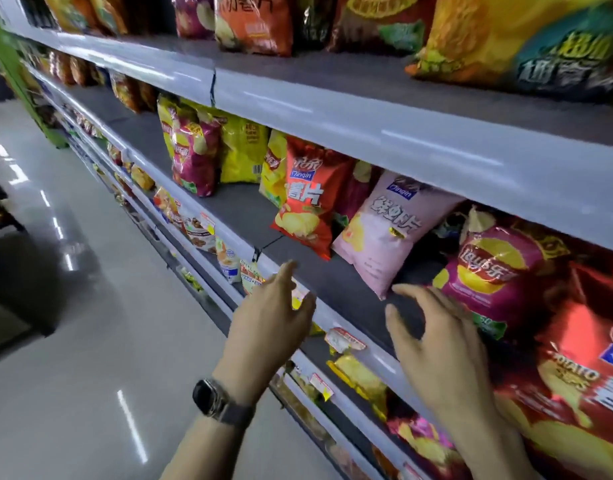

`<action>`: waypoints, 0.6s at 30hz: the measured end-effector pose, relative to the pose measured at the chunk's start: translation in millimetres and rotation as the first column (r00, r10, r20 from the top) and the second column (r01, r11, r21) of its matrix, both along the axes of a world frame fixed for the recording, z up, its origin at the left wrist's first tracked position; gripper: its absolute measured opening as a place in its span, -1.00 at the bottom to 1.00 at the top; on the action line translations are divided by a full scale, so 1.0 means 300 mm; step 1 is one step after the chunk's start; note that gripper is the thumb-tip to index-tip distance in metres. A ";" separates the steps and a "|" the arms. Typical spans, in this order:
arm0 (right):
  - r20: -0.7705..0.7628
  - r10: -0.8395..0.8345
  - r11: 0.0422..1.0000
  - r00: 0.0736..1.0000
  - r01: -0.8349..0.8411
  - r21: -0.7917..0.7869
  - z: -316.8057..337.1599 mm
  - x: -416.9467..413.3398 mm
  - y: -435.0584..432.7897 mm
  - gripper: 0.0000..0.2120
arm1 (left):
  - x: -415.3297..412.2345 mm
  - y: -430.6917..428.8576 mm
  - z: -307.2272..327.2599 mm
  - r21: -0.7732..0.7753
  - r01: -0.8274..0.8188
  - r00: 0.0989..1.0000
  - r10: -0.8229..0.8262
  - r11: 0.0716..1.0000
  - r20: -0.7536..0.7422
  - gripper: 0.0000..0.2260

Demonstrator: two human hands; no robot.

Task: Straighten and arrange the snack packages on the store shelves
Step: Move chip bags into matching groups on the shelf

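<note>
Grip of the right hand (447,341) is spread apart, empty; the pink snack bag (391,230) leans just beyond its fingertips, long axis tilting up-right. Left hand (273,317), also loose-fingered and empty, sits farther left.

The one head-worn camera is looking forward and down, angled leftward along the aisle, so the middle shelf (249,209) is running diagonally from far upper left to near lower right. It is sitting close to that shelf. The left hand (273,320) and right hand (440,344) are showing low in the frame, and the floor (90,341) is filling the left.
</note>
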State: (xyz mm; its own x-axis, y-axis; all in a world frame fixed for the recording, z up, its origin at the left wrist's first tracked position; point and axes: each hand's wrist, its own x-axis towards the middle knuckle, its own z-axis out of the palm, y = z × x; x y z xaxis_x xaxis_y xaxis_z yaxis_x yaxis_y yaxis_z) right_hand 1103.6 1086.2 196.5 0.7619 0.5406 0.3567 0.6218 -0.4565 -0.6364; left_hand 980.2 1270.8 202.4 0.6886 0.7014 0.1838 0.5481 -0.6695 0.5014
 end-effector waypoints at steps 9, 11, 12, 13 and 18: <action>-0.002 -0.474 0.854 0.880 0.461 0.242 -0.039 0.023 0.036 -0.34 | 0.240 0.291 0.015 -0.030 0.121 0.939 -0.105 0.992 0.328 -0.14; -0.018 -0.567 0.792 0.824 0.551 0.265 -0.063 0.013 0.047 -0.28 | 0.286 0.346 0.011 -0.038 0.122 0.929 -0.101 0.992 0.355 -0.04; -0.041 -0.606 0.760 0.795 0.593 0.266 -0.074 0.009 0.055 -0.24 | 0.306 0.371 0.010 -0.046 0.137 0.925 -0.111 0.989 0.364 0.00; -0.084 -0.632 0.731 0.770 0.629 0.265 -0.079 0.009 0.065 -0.20 | 0.323 0.393 0.008 -0.062 0.160 0.918 -0.126 0.985 0.375 0.03; -0.281 -0.643 0.658 0.713 0.701 0.274 -0.093 0.115 0.105 0.00 | 0.403 0.476 -0.008 -0.186 0.256 0.888 -0.154 0.949 0.433 0.18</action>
State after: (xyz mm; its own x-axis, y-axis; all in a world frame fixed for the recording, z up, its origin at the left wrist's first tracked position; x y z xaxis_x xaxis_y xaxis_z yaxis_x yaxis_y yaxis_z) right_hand 1138.0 1117.6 168.4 0.9252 -0.2740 0.2624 0.1177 -0.4503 -0.8851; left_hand 1101.1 1413.7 199.8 0.7204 0.6100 0.3300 0.1239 -0.5814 0.8041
